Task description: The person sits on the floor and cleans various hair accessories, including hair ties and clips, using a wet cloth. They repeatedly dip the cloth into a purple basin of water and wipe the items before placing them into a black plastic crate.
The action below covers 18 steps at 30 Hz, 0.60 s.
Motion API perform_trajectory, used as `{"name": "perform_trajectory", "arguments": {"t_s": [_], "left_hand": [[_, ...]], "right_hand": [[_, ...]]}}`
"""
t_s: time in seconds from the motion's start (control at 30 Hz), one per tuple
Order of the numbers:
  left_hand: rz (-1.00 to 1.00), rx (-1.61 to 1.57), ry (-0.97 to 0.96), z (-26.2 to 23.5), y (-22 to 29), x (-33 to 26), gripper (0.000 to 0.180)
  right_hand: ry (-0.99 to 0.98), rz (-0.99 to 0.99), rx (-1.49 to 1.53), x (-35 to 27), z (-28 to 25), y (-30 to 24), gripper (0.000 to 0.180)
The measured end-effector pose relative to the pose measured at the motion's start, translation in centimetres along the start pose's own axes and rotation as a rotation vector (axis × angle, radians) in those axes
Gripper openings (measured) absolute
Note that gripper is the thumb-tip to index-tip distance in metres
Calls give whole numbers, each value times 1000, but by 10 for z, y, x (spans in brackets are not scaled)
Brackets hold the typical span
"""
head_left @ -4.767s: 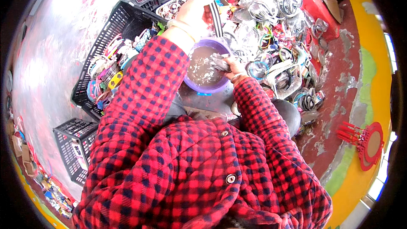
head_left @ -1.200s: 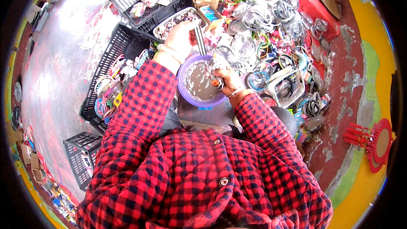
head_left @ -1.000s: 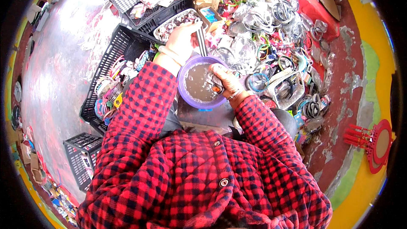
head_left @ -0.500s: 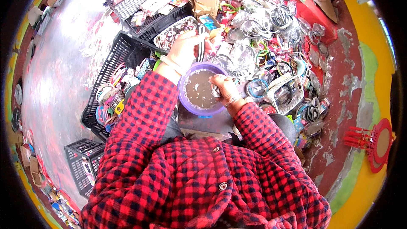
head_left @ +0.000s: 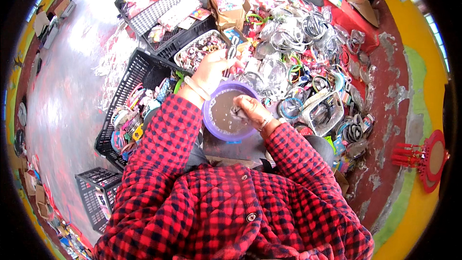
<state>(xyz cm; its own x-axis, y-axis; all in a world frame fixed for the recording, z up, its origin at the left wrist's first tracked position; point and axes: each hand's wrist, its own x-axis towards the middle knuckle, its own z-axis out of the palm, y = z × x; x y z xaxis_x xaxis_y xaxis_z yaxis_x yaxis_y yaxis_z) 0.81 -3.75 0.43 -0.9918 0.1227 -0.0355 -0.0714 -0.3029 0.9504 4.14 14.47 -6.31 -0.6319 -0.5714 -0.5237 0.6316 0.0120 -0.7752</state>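
Note:
My left hand (head_left: 211,71) is closed around a narrow black-and-white striped headband (head_left: 233,49), which rises above its fingers beyond the basin. The headband's lower part is hidden by the hand. Below and to the right, my right hand (head_left: 253,109) is bunched over the purple basin (head_left: 207,117), gripping a wet greyish cloth (head_left: 236,112). Murky brown water (head_left: 224,108) with foam bubbles fills the basin.
A black crate (head_left: 108,125) of assorted headbands stands left, and a white basket (head_left: 192,53) of small accessories lies beyond the basin. Bagged hoops (head_left: 288,36) pile up at far right, near a white basket (head_left: 337,120). A cardboard box (head_left: 231,17) stands behind.
My right hand has moved left over the water with the cloth, from the basin's right rim. The headband in my left hand has turned slightly. The whole view has shifted a little.

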Motion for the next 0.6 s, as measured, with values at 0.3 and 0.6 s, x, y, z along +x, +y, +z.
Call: {"name": "perform_trajectory", "arguments": {"t_s": [0.3, 0.6], "left_hand": [[-28, -105, 88, 10, 7, -1, 40], [-74, -262, 143, 37, -18, 2, 45]], "right_hand": [[-230, -158, -231, -52, -1, -95, 44], [441, -1098, -701, -25, -5, -117, 33]]}}
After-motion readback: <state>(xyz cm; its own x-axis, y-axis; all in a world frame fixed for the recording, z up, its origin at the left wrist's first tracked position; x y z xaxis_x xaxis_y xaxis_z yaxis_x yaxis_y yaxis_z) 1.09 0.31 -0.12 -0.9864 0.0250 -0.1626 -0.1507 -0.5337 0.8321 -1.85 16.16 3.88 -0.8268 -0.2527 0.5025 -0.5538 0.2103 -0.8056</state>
